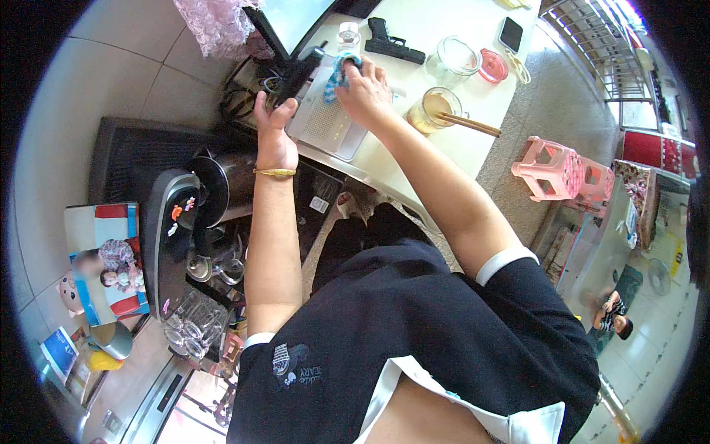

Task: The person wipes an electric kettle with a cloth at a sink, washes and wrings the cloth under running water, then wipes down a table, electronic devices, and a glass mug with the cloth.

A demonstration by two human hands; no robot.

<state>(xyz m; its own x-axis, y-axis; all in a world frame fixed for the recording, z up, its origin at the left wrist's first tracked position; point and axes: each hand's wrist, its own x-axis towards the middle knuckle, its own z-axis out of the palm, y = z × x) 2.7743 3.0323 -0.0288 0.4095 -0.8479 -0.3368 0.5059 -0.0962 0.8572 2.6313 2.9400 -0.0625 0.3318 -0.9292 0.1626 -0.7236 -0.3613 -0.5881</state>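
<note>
My right hand [366,91] presses a blue-and-white checked cloth [335,83] onto the top of a light grey box-shaped device [316,119]. That device has a perforated grille and small lit lights, and it lies at the table's near left edge. My left hand [275,133], with a yellow bracelet at the wrist, holds up a slim black device [299,75] between thumb and fingers. The black device is tilted on edge beside the grey one. Part of my left fingers is hidden behind it.
On the white table [471,150] are a glass mug [432,111] with chopsticks [468,123], a glass jar [452,61], a pink lid [492,66], a black pistol-shaped object [394,44], a small clear bottle [348,36] and a phone [510,34]. A monitor [294,19] stands at the back left.
</note>
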